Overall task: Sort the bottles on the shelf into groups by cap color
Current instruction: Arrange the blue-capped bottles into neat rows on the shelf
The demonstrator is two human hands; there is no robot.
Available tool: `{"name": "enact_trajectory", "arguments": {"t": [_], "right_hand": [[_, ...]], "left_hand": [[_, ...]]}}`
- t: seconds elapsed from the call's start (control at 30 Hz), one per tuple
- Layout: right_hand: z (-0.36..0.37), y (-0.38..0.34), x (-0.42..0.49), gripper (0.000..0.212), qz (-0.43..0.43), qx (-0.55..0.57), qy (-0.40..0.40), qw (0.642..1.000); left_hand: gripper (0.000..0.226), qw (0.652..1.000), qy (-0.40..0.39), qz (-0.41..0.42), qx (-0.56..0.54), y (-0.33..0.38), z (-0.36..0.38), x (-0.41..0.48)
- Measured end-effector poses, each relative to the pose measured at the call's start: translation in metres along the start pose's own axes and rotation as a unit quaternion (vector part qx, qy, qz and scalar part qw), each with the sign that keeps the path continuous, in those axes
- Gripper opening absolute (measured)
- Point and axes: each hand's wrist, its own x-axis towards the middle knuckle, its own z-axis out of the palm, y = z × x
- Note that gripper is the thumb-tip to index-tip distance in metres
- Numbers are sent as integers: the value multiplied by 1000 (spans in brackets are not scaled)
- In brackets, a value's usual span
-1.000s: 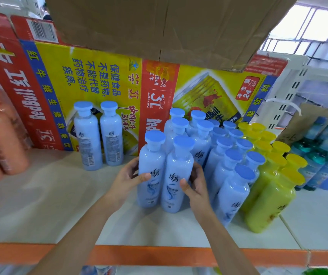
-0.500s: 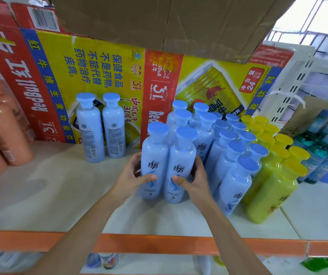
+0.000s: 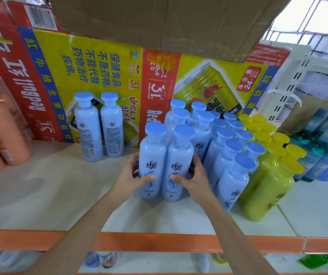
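- My left hand (image 3: 131, 178) holds the left bottle (image 3: 153, 153). My right hand (image 3: 195, 178) holds the right bottle (image 3: 180, 153). Thumbs lie on the fronts and fingers wrap round the sides.
- Both bottles have blue caps, touch each other and stand near the front of the shelf (image 3: 40, 195).
- Just right of my grip and behind it is the blue group (image 3: 224, 149). I think these two are almost joined to it.
- Past that, the yellow bottles (image 3: 268, 175) stand together. That group looks done.
- Behind my grip to the left, a back pair (image 3: 97, 128) with blue caps stands alone by the box (image 3: 99, 66). I think it still has to move.
- Far left, the orange bottles (image 3: 0, 126) are cut off and blurry.
- Far right, the teal bottles (image 3: 315, 149) are small. I cannot tell if they are sorted.
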Motion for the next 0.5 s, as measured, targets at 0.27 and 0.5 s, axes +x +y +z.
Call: {"name": "enact_trajectory", "arguments": {"t": [0.27,0.5], "right_hand": [[-16,-20,7,73,19,-108,-67,992],[-20,-24,10,68,23,-118,-95,988]], "left_hand": [[67,992,-35,37,117,59,-12,19],[58,981,-57,54,177,74,-15,25]]}}
